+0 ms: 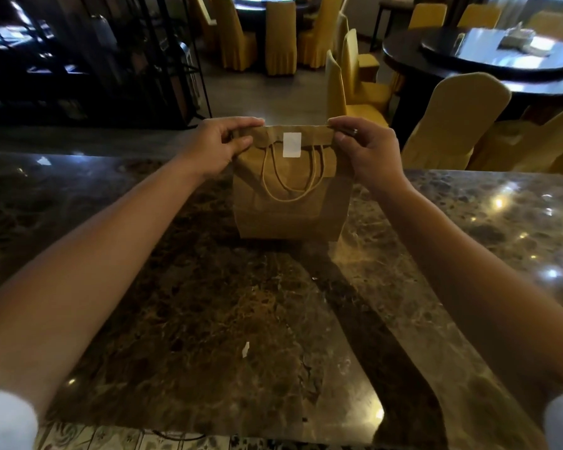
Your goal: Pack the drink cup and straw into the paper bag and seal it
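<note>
The brown paper bag (290,196) stands upright on the marble countertop (208,319), toward its far edge and about midway between the left and right edges. Its top is folded over toward the person, the fold running left to right, and a white sticker (292,144) sits across the flap's lower edge at the centre, above the two twine handles (291,177) that hang down the near face. The cup and straw are not visible; presumably they are inside.

The left hand (220,147) pinches the left end of the fold, thumb on the near side and fingers over the top. The right hand (363,151) pinches the right end the same way. Both are closed on the bag, one at each end of the fold's long axis, so the sticker lies between them, about equally near to either. Pressing it flat would probably mean freeing one hand and moving it inward along the fold. A small white scrap (246,349) lies on the countertop nearer the person.
</note>
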`<state>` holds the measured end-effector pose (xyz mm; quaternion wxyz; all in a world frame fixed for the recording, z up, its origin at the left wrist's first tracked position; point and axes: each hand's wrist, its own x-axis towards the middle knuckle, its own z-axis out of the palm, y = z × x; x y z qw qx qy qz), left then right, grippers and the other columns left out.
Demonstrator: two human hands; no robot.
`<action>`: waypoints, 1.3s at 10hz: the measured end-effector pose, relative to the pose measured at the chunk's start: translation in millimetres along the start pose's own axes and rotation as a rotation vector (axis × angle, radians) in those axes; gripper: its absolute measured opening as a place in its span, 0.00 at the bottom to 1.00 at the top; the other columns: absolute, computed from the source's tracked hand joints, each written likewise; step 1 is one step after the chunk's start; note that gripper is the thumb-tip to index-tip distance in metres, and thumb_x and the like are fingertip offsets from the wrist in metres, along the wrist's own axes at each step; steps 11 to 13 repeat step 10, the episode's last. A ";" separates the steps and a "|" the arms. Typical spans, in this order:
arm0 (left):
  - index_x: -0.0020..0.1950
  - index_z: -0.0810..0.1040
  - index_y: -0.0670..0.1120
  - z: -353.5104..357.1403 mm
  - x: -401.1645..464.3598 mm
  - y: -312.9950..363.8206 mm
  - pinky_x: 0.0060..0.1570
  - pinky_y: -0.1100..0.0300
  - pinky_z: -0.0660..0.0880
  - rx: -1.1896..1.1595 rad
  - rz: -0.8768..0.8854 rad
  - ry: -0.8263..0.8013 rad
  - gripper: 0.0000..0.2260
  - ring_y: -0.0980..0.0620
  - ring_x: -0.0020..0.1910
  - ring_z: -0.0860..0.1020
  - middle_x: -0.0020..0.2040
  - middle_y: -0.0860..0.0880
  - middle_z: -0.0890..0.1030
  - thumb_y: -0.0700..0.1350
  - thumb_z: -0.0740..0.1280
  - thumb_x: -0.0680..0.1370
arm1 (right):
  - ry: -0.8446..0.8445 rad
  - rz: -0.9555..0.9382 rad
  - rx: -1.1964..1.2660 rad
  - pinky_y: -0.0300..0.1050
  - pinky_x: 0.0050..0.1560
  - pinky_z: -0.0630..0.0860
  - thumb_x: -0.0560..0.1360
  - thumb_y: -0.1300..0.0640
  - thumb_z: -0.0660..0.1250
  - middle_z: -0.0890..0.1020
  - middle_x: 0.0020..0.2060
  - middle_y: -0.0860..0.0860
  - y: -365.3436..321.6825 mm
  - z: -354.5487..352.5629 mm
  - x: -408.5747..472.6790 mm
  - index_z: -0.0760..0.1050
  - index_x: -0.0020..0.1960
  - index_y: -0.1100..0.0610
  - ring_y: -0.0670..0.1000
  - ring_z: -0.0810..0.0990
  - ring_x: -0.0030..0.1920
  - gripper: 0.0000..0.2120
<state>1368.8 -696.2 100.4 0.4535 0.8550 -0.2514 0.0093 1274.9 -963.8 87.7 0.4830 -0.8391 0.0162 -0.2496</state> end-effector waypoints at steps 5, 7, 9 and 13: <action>0.71 0.76 0.54 24.0 19.1 -21.0 0.58 0.67 0.71 0.102 -0.034 0.006 0.17 0.56 0.65 0.70 0.67 0.52 0.74 0.42 0.65 0.83 | -0.097 0.118 0.032 0.38 0.50 0.83 0.83 0.60 0.65 0.82 0.59 0.45 34.3 16.1 7.9 0.76 0.72 0.48 0.42 0.82 0.57 0.18; 0.77 0.69 0.54 17.2 22.2 -20.9 0.69 0.51 0.72 0.144 -0.039 -0.041 0.24 0.49 0.72 0.70 0.75 0.46 0.71 0.45 0.67 0.82 | -0.096 0.180 0.073 0.42 0.54 0.84 0.81 0.61 0.68 0.77 0.64 0.47 36.1 16.0 9.9 0.69 0.77 0.46 0.45 0.82 0.58 0.26; 0.79 0.64 0.55 6.4 16.2 -12.6 0.62 0.60 0.69 0.103 -0.020 0.005 0.27 0.50 0.75 0.68 0.74 0.48 0.72 0.49 0.68 0.81 | -0.070 0.215 0.073 0.40 0.57 0.80 0.80 0.56 0.71 0.77 0.71 0.51 27.1 14.7 5.6 0.62 0.80 0.48 0.49 0.78 0.67 0.32; 0.79 0.65 0.54 -0.9 13.0 -8.2 0.71 0.50 0.68 0.102 -0.004 0.030 0.24 0.49 0.76 0.68 0.76 0.48 0.72 0.48 0.65 0.83 | -0.045 0.266 0.095 0.49 0.61 0.82 0.80 0.55 0.71 0.77 0.72 0.52 20.1 12.1 4.3 0.59 0.82 0.48 0.52 0.79 0.67 0.35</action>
